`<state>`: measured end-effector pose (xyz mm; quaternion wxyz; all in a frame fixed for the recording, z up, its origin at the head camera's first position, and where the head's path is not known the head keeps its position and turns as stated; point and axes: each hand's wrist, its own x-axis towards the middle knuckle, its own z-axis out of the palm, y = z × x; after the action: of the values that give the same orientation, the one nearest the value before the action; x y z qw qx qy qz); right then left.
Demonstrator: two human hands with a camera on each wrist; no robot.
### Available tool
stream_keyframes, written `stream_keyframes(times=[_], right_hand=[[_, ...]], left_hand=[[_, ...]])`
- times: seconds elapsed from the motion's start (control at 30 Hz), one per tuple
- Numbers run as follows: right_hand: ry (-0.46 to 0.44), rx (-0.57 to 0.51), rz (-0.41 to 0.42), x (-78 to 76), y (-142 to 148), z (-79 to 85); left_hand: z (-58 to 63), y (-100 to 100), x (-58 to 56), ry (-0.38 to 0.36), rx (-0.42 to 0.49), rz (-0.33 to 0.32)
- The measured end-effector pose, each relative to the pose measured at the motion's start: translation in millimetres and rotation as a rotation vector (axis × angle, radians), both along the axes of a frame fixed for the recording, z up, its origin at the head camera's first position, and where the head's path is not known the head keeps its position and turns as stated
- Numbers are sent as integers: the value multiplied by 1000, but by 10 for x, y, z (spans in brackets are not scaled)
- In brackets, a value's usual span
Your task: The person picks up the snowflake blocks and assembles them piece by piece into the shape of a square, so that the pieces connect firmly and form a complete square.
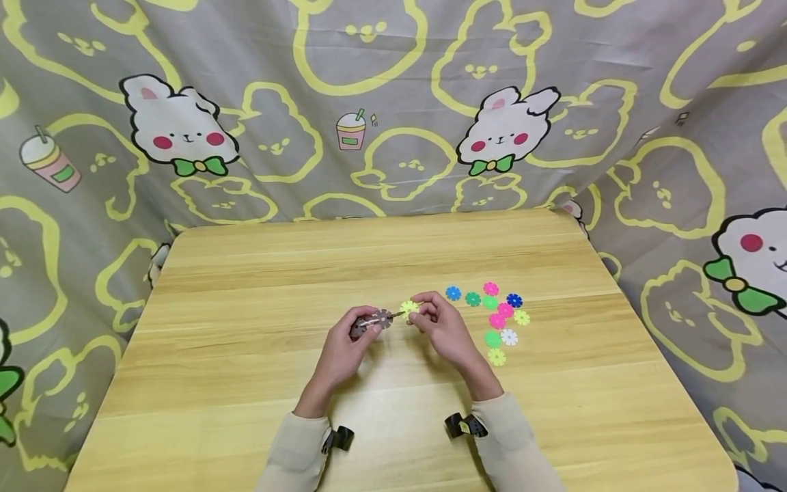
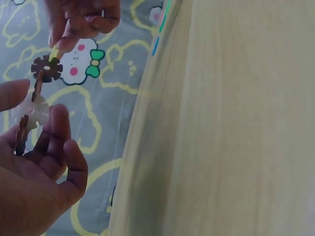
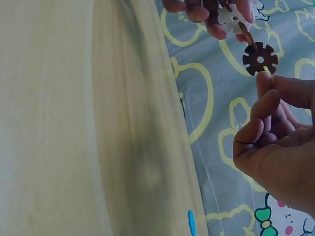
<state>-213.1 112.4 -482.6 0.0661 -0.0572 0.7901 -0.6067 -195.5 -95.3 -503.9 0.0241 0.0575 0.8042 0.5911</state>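
Above the table [image 1: 246, 389], the left hand [image 1: 346, 345] grips a chain [image 1: 384, 318] whose long axis runs right, its right end touching a yellow disc [image 1: 408, 308] that the right hand [image 1: 447, 335] pinches.

A pale, round-cornered bench [image 1: 233, 389] with wooden grain stands before a grey curtain [image 1: 252, 55], which hangs behind it and along both its sides, and carries yellow animal outlines [image 1: 363, 89], white rabbits [image 1: 178, 124] with green bows [image 1: 199, 166], and pink drink cups [image 1: 352, 137].
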Motion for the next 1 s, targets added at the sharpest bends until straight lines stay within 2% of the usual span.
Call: stream_keyframes(times=[0.23, 0.37, 0.6, 0.7, 0.77, 1.0], right_hand=[[21, 9, -21, -11, 59, 42], [32, 36, -9, -16, 64, 79], [12, -2, 28, 1, -6, 119], [5, -7, 42, 11, -49, 118], [8, -3, 53, 14, -75, 110], [30, 31, 75, 19, -147, 103]], left_hand=[[24, 18, 11, -22, 26, -69], [82, 76, 12, -18, 3, -62], [435, 171, 88, -44, -23, -79], [481, 186, 101, -40, -19, -75], [439, 194, 87, -29, -23, -64], [101, 199, -18, 10, -37, -19]])
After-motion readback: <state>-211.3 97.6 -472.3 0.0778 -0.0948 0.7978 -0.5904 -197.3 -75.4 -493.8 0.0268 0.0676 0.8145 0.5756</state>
